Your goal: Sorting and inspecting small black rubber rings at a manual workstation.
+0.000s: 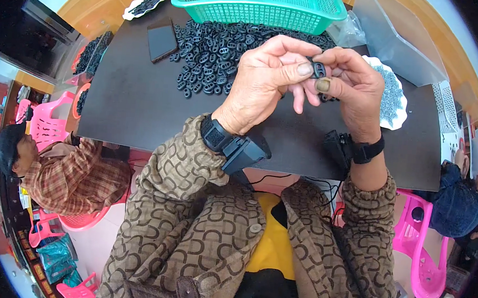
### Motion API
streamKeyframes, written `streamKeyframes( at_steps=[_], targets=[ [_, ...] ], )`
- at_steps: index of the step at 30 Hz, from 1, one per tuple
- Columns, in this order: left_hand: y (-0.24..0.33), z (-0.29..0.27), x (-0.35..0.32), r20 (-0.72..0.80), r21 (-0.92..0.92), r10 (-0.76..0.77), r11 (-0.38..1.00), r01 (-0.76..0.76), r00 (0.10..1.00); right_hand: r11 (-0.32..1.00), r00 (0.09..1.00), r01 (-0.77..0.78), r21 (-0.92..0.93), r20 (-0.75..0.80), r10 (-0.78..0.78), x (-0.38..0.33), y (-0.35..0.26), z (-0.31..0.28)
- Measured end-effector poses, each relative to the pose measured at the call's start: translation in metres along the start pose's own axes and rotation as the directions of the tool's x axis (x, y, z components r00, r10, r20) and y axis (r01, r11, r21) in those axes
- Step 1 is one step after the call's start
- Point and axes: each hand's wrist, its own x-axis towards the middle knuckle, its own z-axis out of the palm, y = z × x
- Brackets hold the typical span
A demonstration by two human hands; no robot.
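Note:
Above the table, both my hands meet at a small black two-hole cord lock (318, 71). My left hand (269, 76) pinches it from the left, with the thumb pressed along its side and the other fingers behind it. From the right, the thumb and fingertips of my right hand (355, 82) close on the same piece. My fingers hide part of it. Beyond my left hand a wide heap of similar black plastic pieces (215, 56) covers the dark table (136, 106). Beside my right hand stands a white scalloped dish (399, 118) filled with tiny silvery parts.
A green plastic basket (259, 17) stands behind the heap. A dark phone (162, 41) lies left of it, near a white dish (127, 14) of black pieces. A clear plastic panel (396, 35) rises at the back right. People sit at both sides, near pink chairs (422, 261).

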Motion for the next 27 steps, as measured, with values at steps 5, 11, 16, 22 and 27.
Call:
streamKeyframes(
  at_steps=[5,11,16,22,27],
  targets=[
    [-0.01,-0.006,0.002,-0.079,-0.229,-0.087,0.971,0.067,0.993,0.998,0.999,-0.016,0.068,0.053,0.012,0.0,-0.001,-0.003],
    [-0.014,-0.008,0.001,-0.05,-0.283,-0.221,0.938,0.198,0.974,1.0,1.0,0.0,0.006,0.018,0.0,-0.001,0.0,-0.006],
    [-0.011,-0.002,-0.002,-0.107,-0.268,-0.202,0.949,0.167,0.973,1.0,1.0,0.02,-0.004,-0.003,-0.021,-0.002,0.002,0.0],
    [-0.017,-0.002,-0.007,-0.177,-0.25,-0.183,0.959,0.135,0.967,0.997,0.997,0.072,-0.038,-0.031,-0.073,-0.003,0.011,0.011],
    [-0.012,-0.014,-0.009,-0.126,-0.307,-0.19,0.941,0.144,0.974,0.998,0.998,0.06,-0.033,-0.027,-0.061,-0.003,0.007,0.016]
  ],
)
